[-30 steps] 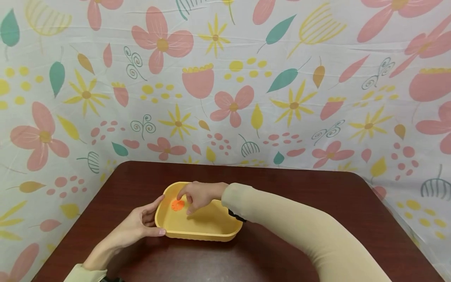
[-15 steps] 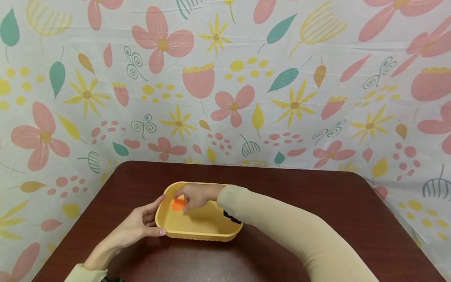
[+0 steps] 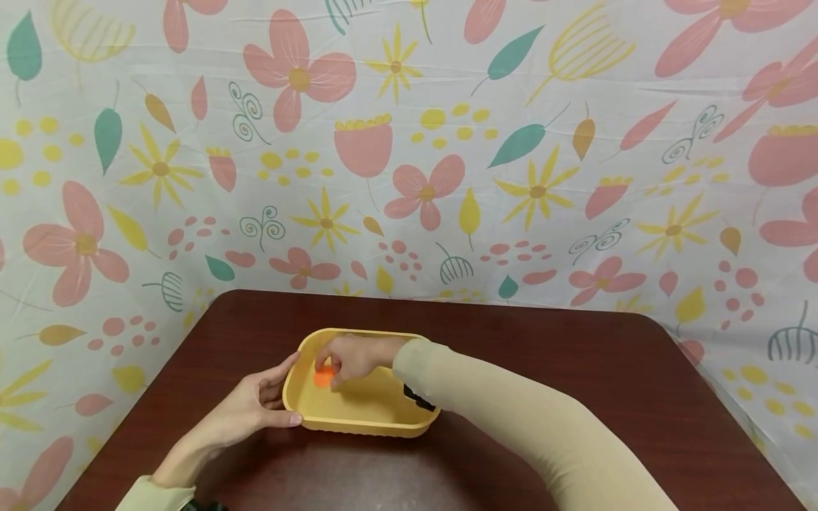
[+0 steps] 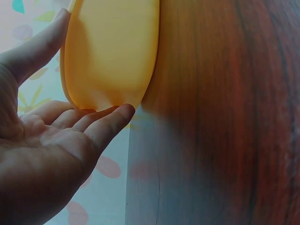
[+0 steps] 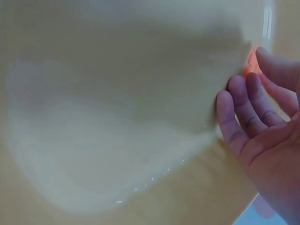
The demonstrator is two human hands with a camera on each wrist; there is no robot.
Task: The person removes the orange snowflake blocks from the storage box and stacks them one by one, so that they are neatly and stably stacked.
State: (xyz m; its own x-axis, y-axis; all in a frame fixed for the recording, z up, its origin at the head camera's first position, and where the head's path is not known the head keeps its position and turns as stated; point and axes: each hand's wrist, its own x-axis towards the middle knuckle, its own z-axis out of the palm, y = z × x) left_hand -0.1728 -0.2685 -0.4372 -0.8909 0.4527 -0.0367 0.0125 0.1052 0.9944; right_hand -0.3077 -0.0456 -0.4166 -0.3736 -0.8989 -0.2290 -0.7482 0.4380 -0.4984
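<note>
A yellow tray (image 3: 358, 429) with rounded corners and raised sides stands on the dark table. My left hand (image 3: 249, 406) grips its left end, thumb on the near side and fingers along the end wall. The left wrist view also shows the hand (image 4: 61, 140) against the tray's outside (image 4: 112, 51). Inside the tray, toward its left end, my right hand (image 3: 353, 356) reaches down to a small, flat orange piece with a scalloped edge (image 3: 323, 376). In the right wrist view, thumb and fingers pinch the orange piece (image 5: 252, 63), which they partly hide.
The dark red-brown table (image 3: 543, 355) extends around the tray, with rounded far corners. Behind and beside it hangs a white cloth (image 3: 409, 270) printed with flowers and leaves. My right sleeve (image 3: 511, 404) crosses over the tray's right part.
My right hand has shifted slightly left and its fingers have closed in on the orange piece, which has moved slightly toward me. The left hand and tray stay in place.
</note>
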